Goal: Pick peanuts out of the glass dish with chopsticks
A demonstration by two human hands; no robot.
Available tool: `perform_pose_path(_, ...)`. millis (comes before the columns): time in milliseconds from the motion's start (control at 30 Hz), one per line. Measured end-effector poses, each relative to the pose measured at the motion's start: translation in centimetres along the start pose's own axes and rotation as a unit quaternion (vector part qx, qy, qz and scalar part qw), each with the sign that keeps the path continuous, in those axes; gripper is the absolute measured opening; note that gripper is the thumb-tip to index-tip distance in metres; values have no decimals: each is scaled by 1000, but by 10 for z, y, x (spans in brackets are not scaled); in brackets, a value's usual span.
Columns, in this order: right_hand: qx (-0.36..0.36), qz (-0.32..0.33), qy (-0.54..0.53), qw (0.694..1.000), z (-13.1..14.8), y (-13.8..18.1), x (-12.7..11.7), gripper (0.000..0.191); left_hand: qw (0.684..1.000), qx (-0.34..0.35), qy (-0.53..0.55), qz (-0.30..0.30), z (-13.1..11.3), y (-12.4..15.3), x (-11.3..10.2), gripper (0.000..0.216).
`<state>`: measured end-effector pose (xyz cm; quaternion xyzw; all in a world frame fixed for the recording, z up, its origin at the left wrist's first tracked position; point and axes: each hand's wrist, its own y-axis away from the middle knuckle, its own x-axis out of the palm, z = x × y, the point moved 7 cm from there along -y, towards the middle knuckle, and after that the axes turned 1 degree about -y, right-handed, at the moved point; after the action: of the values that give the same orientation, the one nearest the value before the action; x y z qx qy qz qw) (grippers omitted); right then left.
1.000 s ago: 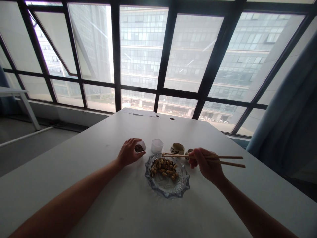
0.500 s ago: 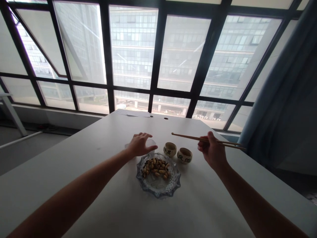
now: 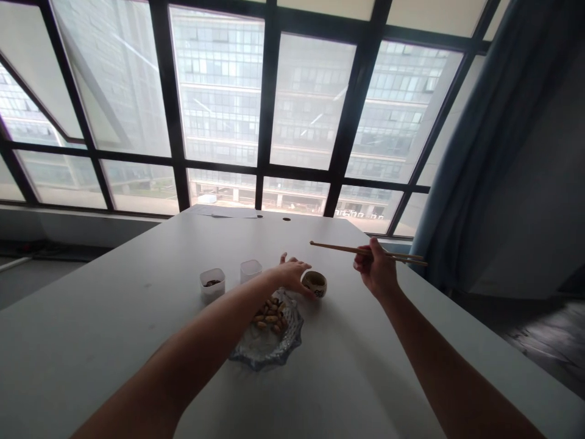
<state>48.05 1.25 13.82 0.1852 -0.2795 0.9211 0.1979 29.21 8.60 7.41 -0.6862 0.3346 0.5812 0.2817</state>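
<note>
My left hand reaches across a glass dish of peanuts, fingers loosely spread, thumb tip at the rim of a small ceramic cup. A second ceramic cup seen earlier is out of sight behind that hand. My right hand is raised above the table at the right, closed on a pair of wooden chopsticks whose tips point left. Two small clear plastic cups stand left of the dish: one holds something dark, the other looks empty.
Everything sits on a white table that runs to a large dark-framed window. A sheet of paper and a cable hole lie at its far edge. A blue curtain hangs at the right.
My left hand left the plastic cups and moved right to the ceramic cups. My right hand lifted the chopsticks off the dish. The view swung right.
</note>
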Motion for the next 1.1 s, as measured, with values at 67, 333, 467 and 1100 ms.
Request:
perform_pose_path(67, 10, 24, 4, 1000, -1, -6, -8, 44, 1000, 13, -5, -6, -9, -5, 3, 89)
perform_pose_path(333, 55, 77, 60, 994, -8, -11, -33, 45, 994, 56, -40, -86, -33, -3, -6, 85)
perform_pose_path(467, 71, 89, 111, 987, -16, -7, -41, 46, 994, 52, -43, -89, -31, 0, -7, 81)
perform_pose_path(1100, 132, 292, 202, 925, -13, 49, 60, 58, 976, -44, -40, -208, 56, 96, -67, 57)
